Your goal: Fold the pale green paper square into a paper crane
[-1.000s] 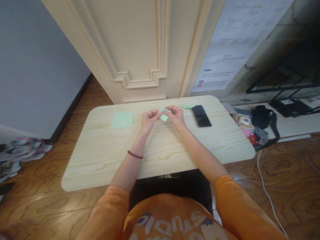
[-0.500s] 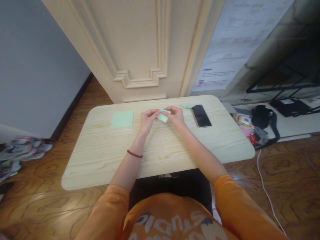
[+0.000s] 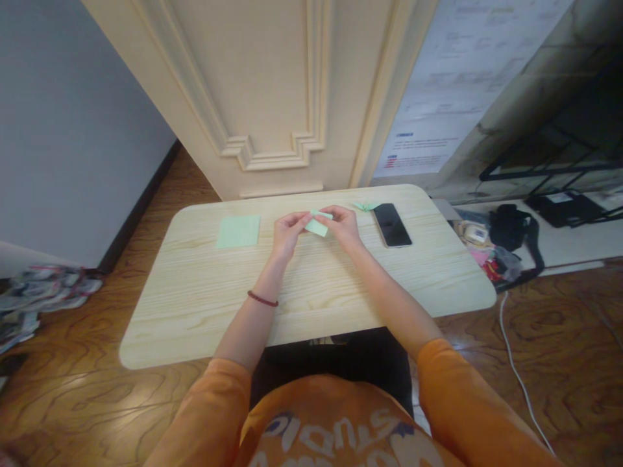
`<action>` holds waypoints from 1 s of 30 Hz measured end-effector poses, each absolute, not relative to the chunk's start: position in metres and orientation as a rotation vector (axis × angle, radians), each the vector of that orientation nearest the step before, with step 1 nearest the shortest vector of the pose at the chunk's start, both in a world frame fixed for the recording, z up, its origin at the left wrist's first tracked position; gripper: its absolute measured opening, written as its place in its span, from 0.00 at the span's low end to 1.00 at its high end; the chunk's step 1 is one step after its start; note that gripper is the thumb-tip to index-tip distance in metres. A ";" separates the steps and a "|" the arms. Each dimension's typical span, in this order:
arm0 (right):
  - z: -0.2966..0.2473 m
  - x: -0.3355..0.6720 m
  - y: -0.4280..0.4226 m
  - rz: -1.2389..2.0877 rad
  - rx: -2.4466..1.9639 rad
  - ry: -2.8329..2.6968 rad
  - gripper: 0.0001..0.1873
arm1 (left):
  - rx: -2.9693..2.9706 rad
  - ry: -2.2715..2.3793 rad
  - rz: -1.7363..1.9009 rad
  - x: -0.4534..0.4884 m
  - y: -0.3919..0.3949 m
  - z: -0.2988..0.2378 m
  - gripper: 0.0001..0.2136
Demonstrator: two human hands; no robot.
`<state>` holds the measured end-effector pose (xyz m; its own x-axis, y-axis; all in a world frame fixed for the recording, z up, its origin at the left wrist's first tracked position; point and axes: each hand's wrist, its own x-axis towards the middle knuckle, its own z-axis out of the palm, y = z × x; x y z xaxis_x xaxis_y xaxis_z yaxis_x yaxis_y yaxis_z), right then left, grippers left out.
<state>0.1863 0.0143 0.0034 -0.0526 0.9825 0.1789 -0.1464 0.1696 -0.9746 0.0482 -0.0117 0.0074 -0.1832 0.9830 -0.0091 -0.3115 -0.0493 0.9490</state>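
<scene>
Between the two hands, the small folded mint-green paper point(image 3: 317, 227) has turned since one second ago, its near corner now farther right in the head view. It sits toward the far middle of the counter point(image 3: 204, 298). Left hand point(image 3: 288, 231) fingers pinch its left side; right hand point(image 3: 344, 226) fingers pinch its right side. Well left lies a flat mint-green paper square point(image 3: 238, 231). Right of the hands lies a black-screened smartphone point(image 3: 392, 225), with a folded green origami figure point(image 3: 365, 207) at its far left corner; whether they touch is unclear.
</scene>
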 end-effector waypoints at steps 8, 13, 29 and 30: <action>0.008 0.191 0.015 1.168 -0.965 -1.143 0.17 | 0.951 1.059 1.384 0.047 -0.012 0.006 0.23; 0.010 0.189 0.014 1.191 -0.936 -1.152 0.18 | 0.895 1.090 1.405 0.048 -0.012 0.004 0.23; 0.010 0.187 0.012 1.301 -0.910 -1.036 0.19 | 0.475 1.024 1.390 0.054 -0.011 0.007 0.07; 0.010 0.187 0.012 1.291 -0.910 -1.043 0.19 | 0.481 1.016 1.383 0.054 -0.011 0.007 0.07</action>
<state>0.1874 0.0123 0.0103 -0.0116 0.9958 0.0909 -0.2983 0.0833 -0.9508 0.0543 -0.0107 0.0068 -0.1218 0.9449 -0.3039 -0.5724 0.1833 0.7993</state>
